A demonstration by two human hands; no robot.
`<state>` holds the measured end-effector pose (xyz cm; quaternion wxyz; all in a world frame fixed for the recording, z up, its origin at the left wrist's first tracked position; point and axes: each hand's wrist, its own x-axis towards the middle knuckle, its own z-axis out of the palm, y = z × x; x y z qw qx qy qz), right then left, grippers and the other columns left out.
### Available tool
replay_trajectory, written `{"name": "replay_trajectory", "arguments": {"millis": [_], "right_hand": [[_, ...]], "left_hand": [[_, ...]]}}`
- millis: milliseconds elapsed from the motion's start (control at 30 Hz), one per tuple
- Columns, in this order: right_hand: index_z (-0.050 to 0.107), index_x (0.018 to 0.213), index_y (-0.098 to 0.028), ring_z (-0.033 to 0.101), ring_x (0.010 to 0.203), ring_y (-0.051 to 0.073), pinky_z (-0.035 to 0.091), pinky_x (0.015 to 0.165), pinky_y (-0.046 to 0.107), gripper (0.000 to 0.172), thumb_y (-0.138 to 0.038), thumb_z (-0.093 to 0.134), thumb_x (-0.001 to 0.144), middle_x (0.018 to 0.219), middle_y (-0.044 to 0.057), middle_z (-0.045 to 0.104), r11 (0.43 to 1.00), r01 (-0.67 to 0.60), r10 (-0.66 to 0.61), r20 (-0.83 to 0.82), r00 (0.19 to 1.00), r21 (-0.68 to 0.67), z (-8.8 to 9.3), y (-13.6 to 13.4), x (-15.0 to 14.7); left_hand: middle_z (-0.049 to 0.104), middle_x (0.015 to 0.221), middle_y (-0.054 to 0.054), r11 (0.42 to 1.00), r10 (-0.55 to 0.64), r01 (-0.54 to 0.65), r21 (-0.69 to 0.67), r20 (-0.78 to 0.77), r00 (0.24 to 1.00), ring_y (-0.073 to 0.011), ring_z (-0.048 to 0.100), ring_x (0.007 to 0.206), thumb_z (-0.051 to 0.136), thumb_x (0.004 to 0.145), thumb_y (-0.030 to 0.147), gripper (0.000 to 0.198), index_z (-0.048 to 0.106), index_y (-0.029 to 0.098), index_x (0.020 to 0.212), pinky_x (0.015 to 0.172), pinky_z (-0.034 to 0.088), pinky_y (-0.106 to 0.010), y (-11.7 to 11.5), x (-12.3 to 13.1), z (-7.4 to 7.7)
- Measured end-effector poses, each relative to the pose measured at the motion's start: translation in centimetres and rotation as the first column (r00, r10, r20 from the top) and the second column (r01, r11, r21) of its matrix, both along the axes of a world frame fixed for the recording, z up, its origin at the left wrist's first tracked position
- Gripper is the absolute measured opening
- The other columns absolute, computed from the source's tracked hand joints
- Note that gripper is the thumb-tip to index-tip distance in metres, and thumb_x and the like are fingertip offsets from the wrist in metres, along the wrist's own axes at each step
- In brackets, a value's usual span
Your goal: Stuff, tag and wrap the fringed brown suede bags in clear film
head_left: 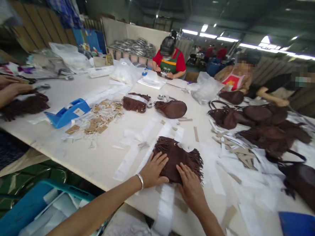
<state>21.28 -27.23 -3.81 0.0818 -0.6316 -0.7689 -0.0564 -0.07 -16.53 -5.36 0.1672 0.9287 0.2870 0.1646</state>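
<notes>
A dark brown fringed bag [176, 158] lies flat on the table before me, its fringe spread at both sides. My left hand [155, 169] rests on its left part with fingers stretched out, and a silver bracelet circles that wrist. On the lower right part lies my right hand [192, 186], palm down, fingers extended. Some whitish material [186, 147] sits on the bag's far edge. From beneath the near edge a white paper strip [165, 207] hangs over the table's front edge.
Beyond are a blue tape dispenser [69, 112], a pile of tan tags [100, 120] and two brown bags, one rounded [172, 109]. More brown bags [266, 124] heap at right near paper scraps [241, 151]. A turquoise crate [29, 201] stands lower left. Several co-workers surround the table.
</notes>
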Motion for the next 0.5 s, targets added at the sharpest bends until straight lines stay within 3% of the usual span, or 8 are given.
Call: {"name": "replay_trajectory", "arguments": {"millis": [67,200,400,500], "right_hand": [[0.044,0.140,-0.015,0.045,0.131,0.027,0.042,0.103,0.043,0.049,-0.016,0.043,0.091,0.142,0.013,0.050,0.998,-0.045,0.043,0.056,0.998,0.039,-1.1,-0.2,0.9],[0.047,0.137,-0.011,0.055,0.122,0.025,0.047,0.099,0.040,0.049,-0.008,0.034,0.089,0.135,0.014,0.057,0.984,-0.114,0.102,0.097,0.990,0.138,-2.6,0.6,2.4],[0.052,0.129,-0.018,0.065,0.104,0.021,0.053,0.089,0.034,0.038,-0.019,0.039,0.093,0.119,0.009,0.066,0.997,-0.044,0.046,-0.027,0.999,0.070,-0.3,1.5,2.1],[0.051,0.125,-0.017,0.064,0.102,0.024,0.053,0.088,0.038,0.035,-0.023,0.041,0.092,0.116,0.010,0.066,0.996,-0.032,0.037,-0.051,0.998,0.085,-0.5,1.5,2.3]], "left_hand": [[0.031,0.155,-0.011,0.998,0.027,-0.026,0.051,-0.019,0.999,-0.0319,0.019,0.145,0.052,0.088,0.057,0.073,0.030,0.019,0.147,0.117,0.014,-0.057,-0.1,-0.2,0.0],[0.042,0.149,-0.012,0.991,0.022,-0.018,0.129,-0.030,0.999,-0.0264,0.030,0.142,0.037,0.098,0.025,0.047,0.034,0.017,0.145,0.117,0.018,-0.052,0.2,-0.2,-0.2],[0.051,0.140,-0.013,1.000,-0.008,0.008,0.002,0.098,0.995,-0.0198,0.043,0.134,0.041,0.084,0.000,0.055,0.044,0.012,0.137,0.111,0.037,-0.037,2.2,-1.8,-0.2],[0.062,0.127,-0.008,0.999,0.029,-0.027,-0.020,0.131,0.991,-0.0167,0.054,0.121,0.042,0.077,-0.004,0.054,0.053,0.017,0.126,0.103,0.046,-0.033,3.4,-3.5,0.0]]}}
